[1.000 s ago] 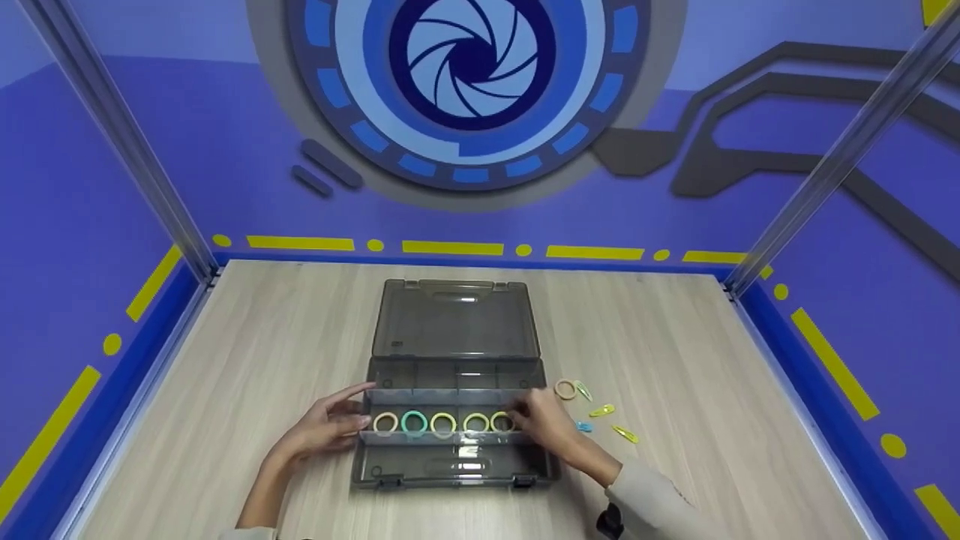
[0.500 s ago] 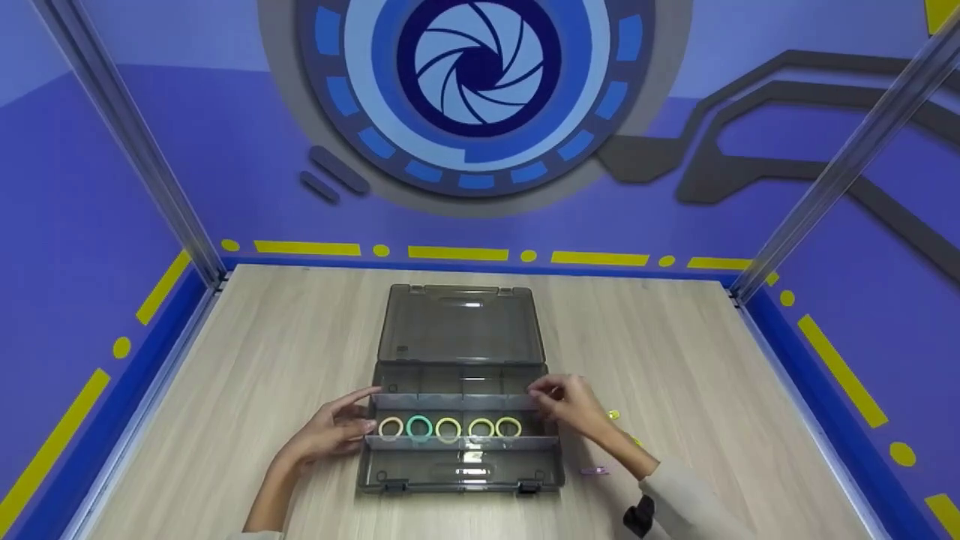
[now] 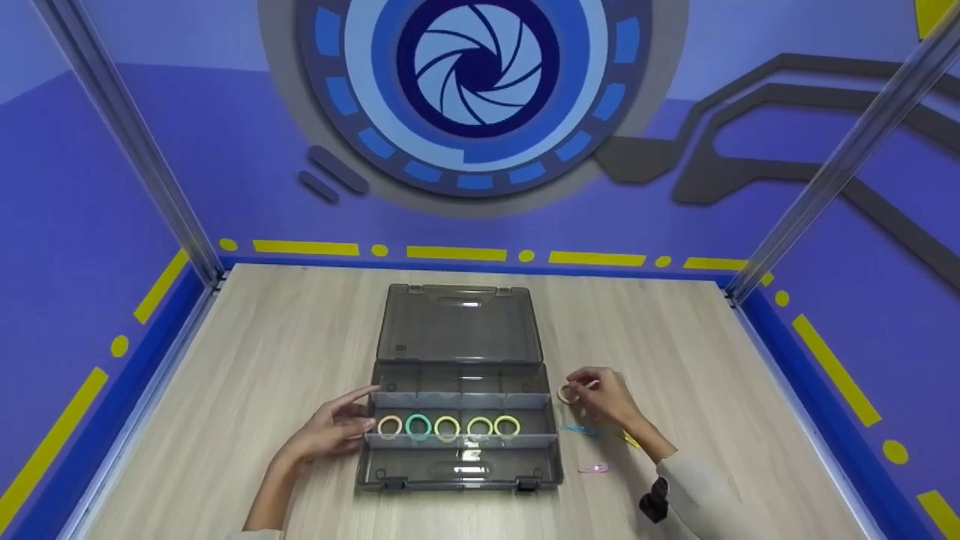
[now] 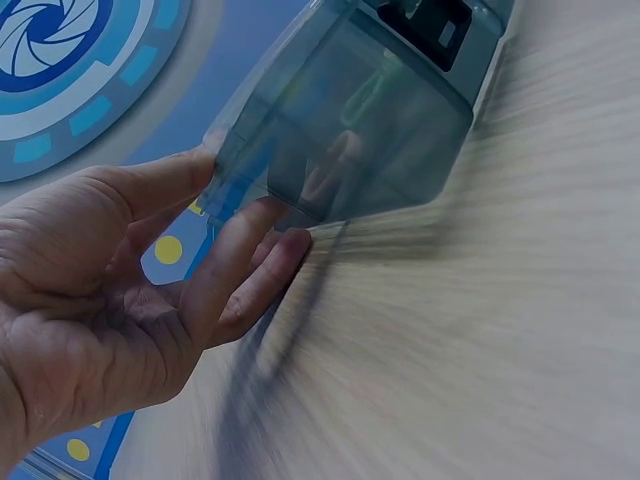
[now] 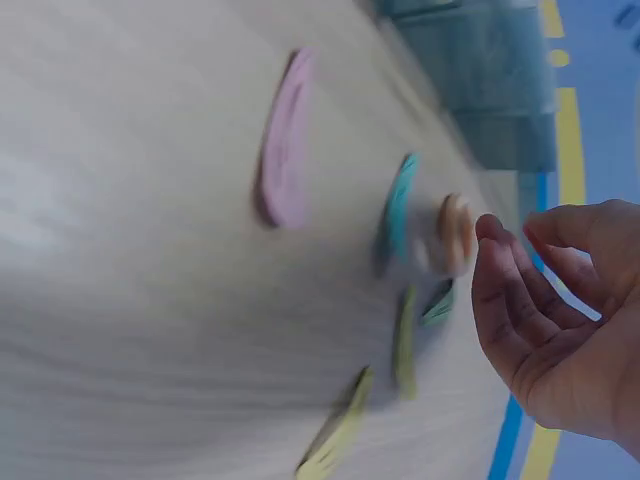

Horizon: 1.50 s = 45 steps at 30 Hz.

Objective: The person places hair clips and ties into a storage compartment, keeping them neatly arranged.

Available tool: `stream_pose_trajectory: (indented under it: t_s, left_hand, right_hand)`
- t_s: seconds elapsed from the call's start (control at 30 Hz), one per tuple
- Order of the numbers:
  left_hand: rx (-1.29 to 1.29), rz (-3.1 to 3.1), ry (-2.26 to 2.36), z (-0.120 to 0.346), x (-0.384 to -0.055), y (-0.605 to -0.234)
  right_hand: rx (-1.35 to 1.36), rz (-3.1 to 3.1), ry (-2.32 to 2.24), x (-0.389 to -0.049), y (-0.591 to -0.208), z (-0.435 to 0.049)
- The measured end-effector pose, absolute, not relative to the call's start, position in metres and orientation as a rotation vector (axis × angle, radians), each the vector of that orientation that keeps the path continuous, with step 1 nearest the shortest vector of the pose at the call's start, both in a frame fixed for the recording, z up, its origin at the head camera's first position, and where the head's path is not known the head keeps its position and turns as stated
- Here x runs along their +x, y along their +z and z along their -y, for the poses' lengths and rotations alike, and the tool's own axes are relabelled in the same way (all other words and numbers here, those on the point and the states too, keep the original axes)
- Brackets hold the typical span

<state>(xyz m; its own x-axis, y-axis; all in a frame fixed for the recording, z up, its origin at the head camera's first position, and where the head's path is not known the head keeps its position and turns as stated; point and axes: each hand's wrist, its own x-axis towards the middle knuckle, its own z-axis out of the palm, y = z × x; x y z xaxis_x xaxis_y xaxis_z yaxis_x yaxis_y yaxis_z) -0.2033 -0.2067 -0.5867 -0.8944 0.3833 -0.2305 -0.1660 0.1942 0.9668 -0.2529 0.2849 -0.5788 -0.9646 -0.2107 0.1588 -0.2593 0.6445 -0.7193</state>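
A smoky see-through divider box (image 3: pixel 459 480) lies with its lid (image 3: pixel 459 322) folded back. In its middle row stand several hair ties: orange (image 3: pixel 390 426), teal (image 3: pixel 418 427) and yellow ones (image 3: pixel 508 426). My left hand (image 3: pixel 328 431) touches the box's left side, its thumb at the rim and fingertips against the wall in the left wrist view. Right of the box, my right hand (image 3: pixel 604 394) reaches to a pale orange hair tie (image 5: pixel 455 235). In the right wrist view its thumb and fingertips stand slightly apart, beside the blurred tie.
Snap hair clips lie on the table right of the box: a pink clip (image 5: pixel 285 140), a blue clip (image 5: pixel 400 205), a green clip (image 5: pixel 440 303) and yellow clips (image 5: pixel 340 430). A blue patterned wall (image 3: pixel 465 225) bounds the table's back.
My right hand has left the yellow tie at the right end of the middle row and moved right, out of the box, to the orange hair tie. My left hand stays at the box.
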Motion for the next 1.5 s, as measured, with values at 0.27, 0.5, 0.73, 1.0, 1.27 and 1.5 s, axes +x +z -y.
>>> stream_pose_trajectory:
  t_s: [0.27,0.5,0.73,1.0,1.27,1.5]
  left_hand:
    - [0.232,-2.04,1.742,0.207,-0.205,-0.587]
    - [0.279,-2.074,1.727,0.206,-0.205,-0.586]
    - [0.276,-2.088,1.727,0.206,-0.205,-0.587]
    - [0.244,-2.071,1.732,0.208,-0.204,-0.587]
    - [0.22,-2.08,1.728,0.208,-0.204,-0.587]
    - [0.273,-2.074,1.729,0.208,-0.204,-0.586]
  right_hand:
    - [0.13,2.878,1.11,-0.252,-0.592,-0.285]
    - [0.043,2.929,0.943,-0.251,-0.596,-0.282]
    - [0.032,2.933,1.023,-0.247,-0.59,-0.285]
    - [0.031,2.898,1.197,-0.241,-0.584,-0.293]
    - [0.137,2.843,1.288,-0.236,-0.572,-0.297]
    - [0.243,2.798,1.256,-0.235,-0.559,-0.295]
